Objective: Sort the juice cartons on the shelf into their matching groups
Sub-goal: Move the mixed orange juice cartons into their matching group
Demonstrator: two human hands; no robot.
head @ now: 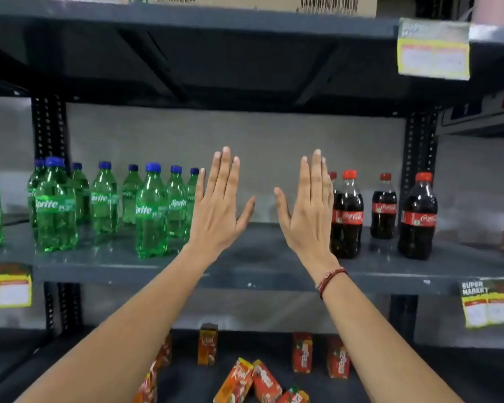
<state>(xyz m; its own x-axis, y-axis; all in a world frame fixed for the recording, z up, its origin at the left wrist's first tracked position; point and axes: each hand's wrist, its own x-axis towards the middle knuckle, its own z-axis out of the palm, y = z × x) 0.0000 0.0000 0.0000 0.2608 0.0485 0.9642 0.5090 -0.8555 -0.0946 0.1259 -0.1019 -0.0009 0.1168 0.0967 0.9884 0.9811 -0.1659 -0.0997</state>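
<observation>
two hands are up in my head view, left hand (216, 205) and right hand (310, 212), fingers spread flat, gripping nothing. the juice cartons (246, 379) sit jumbled on the lower shelf (390, 370), so sorting looks unstarted. i read "real" there, sprite bottles (152, 210) and coca-cola bottles (346, 216) above.
</observation>
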